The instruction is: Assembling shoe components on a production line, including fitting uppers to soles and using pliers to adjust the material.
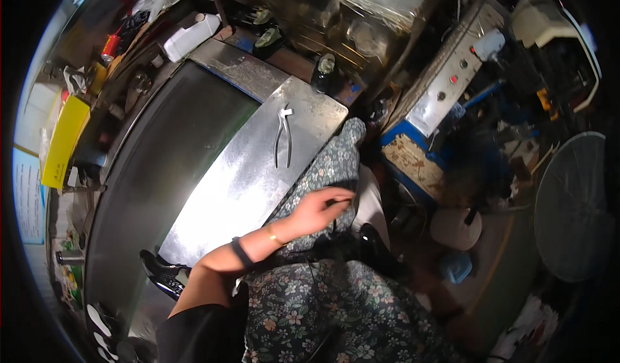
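Note:
My left hand [318,209] comes in from the lower left and rests on the knee of my floral clothing [326,169]. Its fingertips are pinched together on what looks like a thin dark cord [338,203] against the fabric. The wrist wears a gold bangle and a black band. My right hand is out of sight. A shiny metal sheet [245,182] lies on the workbench just left of the hand. Metal pliers [282,137] lie on the sheet, about a hand's length beyond my fingers.
A dark handled tool [165,274] lies at the sheet's near corner. A white jug [190,37] and a yellow box [64,140] sit on the cluttered bench. To the right are a grey control box with buttons [445,79] and a round fan guard [571,208].

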The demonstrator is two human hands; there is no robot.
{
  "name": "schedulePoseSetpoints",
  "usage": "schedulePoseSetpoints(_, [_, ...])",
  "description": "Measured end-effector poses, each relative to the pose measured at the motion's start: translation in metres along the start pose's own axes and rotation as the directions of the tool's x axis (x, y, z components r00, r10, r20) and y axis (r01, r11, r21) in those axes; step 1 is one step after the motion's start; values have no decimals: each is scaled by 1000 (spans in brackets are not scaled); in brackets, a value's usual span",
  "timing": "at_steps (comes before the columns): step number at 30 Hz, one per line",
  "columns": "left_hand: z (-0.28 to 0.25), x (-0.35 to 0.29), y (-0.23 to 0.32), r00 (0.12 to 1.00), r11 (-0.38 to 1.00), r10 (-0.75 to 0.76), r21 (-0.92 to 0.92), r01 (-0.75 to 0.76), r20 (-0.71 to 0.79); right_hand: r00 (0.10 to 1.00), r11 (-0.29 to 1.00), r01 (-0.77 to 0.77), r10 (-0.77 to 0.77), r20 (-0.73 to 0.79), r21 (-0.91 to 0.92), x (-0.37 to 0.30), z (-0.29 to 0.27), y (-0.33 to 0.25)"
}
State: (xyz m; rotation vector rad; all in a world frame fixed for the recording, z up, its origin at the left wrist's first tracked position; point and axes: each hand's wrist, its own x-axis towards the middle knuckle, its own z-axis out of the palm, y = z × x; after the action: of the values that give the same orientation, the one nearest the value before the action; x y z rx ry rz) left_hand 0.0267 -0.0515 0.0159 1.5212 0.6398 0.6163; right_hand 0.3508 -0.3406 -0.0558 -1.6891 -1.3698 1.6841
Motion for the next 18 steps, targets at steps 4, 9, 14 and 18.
schedulePoseSetpoints(4, [-62, -44, -54, 868, 951, 18, 275, 138, -496, 959, 833, -179, 266, -96, 523, 9, -13, -79])
schedulePoseSetpoints(9, [-119, -47, -73, 843, 642, 239, 730, 235, -482, 969, 885, 121, -8, -246, 449, 156, -97, -175])
schedulePoseSetpoints(14, [-141, -46, -96, 841, 475, 251, 818, 325, -479, 970, 876, 174, -74, -230, 450, 341, -136, -296])
schedulePoseSetpoints(18, [-136, -38, -95, 850, 341, 243, 862, 375, -467, 859, 886, -77, -174, -481, -458, 493, -113, -298])
